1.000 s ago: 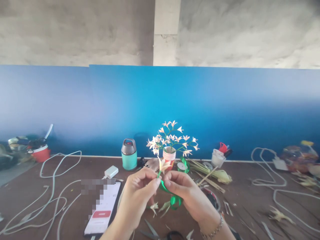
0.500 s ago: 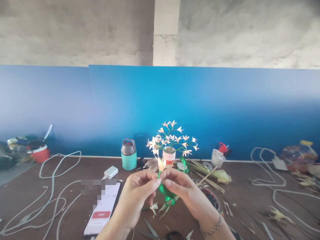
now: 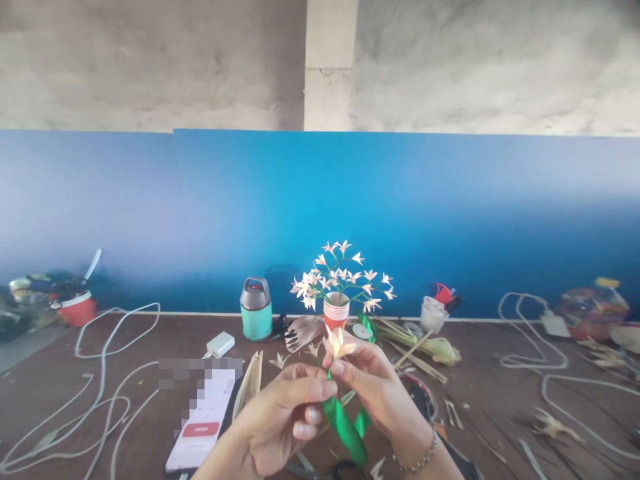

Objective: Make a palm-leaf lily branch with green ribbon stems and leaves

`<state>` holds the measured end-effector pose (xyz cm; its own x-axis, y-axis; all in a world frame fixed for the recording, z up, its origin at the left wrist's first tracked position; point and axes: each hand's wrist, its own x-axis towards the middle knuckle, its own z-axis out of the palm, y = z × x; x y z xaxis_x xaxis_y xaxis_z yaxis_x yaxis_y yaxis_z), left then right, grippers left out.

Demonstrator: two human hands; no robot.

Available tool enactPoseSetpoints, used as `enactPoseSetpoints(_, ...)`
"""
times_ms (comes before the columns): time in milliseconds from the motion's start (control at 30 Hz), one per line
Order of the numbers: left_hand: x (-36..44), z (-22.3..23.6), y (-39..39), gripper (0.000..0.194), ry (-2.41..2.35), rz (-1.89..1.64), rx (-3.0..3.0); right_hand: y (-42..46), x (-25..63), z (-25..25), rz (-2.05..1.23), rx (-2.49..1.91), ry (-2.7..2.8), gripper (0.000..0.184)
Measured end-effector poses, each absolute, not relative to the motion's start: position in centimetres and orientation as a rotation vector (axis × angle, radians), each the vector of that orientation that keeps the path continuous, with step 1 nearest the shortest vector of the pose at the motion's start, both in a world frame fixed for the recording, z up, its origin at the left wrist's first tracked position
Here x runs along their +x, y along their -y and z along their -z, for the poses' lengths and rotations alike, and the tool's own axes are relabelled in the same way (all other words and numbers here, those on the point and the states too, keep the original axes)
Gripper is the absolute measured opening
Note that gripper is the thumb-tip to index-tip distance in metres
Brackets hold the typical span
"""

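A cream-coloured handmade flower (image 3: pixel 339 343) is pinched at its base between the thumb and fingers of my right hand (image 3: pixel 367 377). Green ribbon (image 3: pixel 345 427) runs down from just under the bloom and hangs in a loop below. My left hand (image 3: pixel 293 407) pinches this ribbon near the flower's base, thumb against forefinger. Behind my hands, a bunch of similar small flowers (image 3: pixel 345 273) on green stems stands in red and white paper cups (image 3: pixel 337 312). Scissors (image 3: pixel 345 469) lie partly hidden below my hands.
A phone (image 3: pixel 205 420) lies left, near a white charger (image 3: pixel 220 345) and loose cables (image 3: pixel 105 373). A turquoise flask (image 3: pixel 257 313) stands at the back. Dried husk strips (image 3: pixel 430 343) and a white cup (image 3: pixel 434 315) are behind right. A plastic jar (image 3: pixel 593 310) stands far right.
The flower has moved slightly right and down and leans over more. My left hand has shifted to the ribbon, which now hangs in a longer stretch. A husk piece shows beside the phone.
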<state>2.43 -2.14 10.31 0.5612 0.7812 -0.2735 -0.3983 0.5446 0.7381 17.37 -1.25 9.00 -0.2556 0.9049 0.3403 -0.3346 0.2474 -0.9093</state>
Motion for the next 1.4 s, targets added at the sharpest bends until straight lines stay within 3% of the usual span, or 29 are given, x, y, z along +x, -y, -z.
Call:
enactPoseSetpoints(367, 3.0, -9.8, 1.5, 0.014, -1.022, -0.991, 1.316, 1.3, 17.0, -9.3, -1.152, -0.732, 1.384, 0.011)
enactPoseSetpoints(633, 1.7, -10.3, 1.7, 0.015, -0.533, -0.667, 0.724, 1.9, 17.2, -9.3, -1.393, -0.628, 1.306, 0.014)
enactPoseSetpoints(933, 2.1, -9.7, 1.9, 0.015, -0.344, -0.476, 0.722, 2.4, 17.5, -9.7, -1.466, -0.542, 1.406, 0.012)
enactPoseSetpoints(1133, 2.1, -9.7, 1.7, 0.021, -0.643, -0.717, 1.035, 2.1, 17.5, -9.9, -1.244, -0.660, 1.502, 0.014)
enactPoseSetpoints(1400, 2.7, -10.4, 1.9, 0.014, -1.010, -1.067, 1.422, 1.7, 17.2, -9.8, -0.991, -0.838, 1.516, 0.012)
